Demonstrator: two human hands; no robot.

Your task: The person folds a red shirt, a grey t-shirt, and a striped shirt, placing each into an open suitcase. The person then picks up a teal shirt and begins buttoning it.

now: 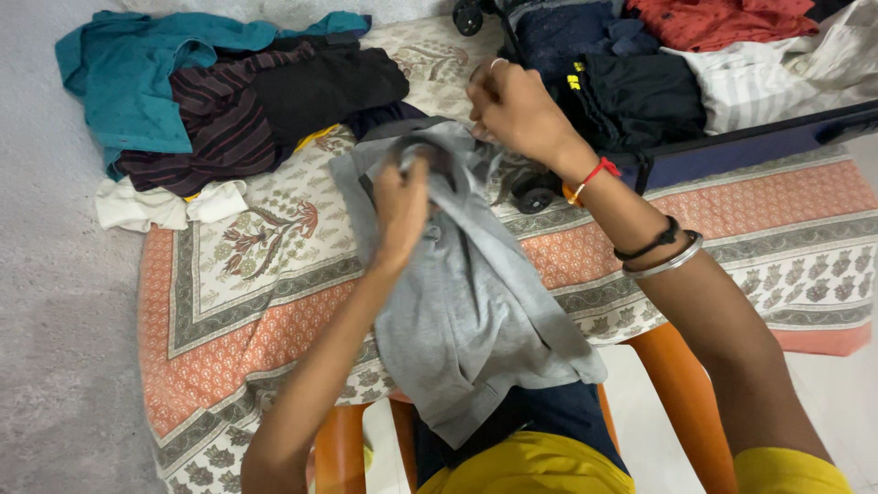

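Far left: heap of clothes [219,101] on the patterned bedspread [265,302], teal on top, dark striped and black pieces beneath, a white one at the bottom edge.

Left hand [402,206] raised from below, forearm angled up from the lower frame, fingers curled and closed on a fold of the grey garment [466,302] near its upper end. Fingertips buried in cloth, so exact grip hard to read.

Grey garment draped from both hands down toward the lap, upper part bunched, lower part hanging loose over the bedspread edge and an orange chair [343,448]. Soft knit look, plain light grey; possibly a collared shirt, shape not clear.

Right hand [517,110] higher and further out, wrist bent, fingers pinched shut on the garment's top edge. Ring on one finger; red thread, black band and metal bangle along the wrist and forearm.

Right: open suitcase [732,146] with dark, red and striped clothes inside, cut off by the top frame; one wheel visible just beside the garment.
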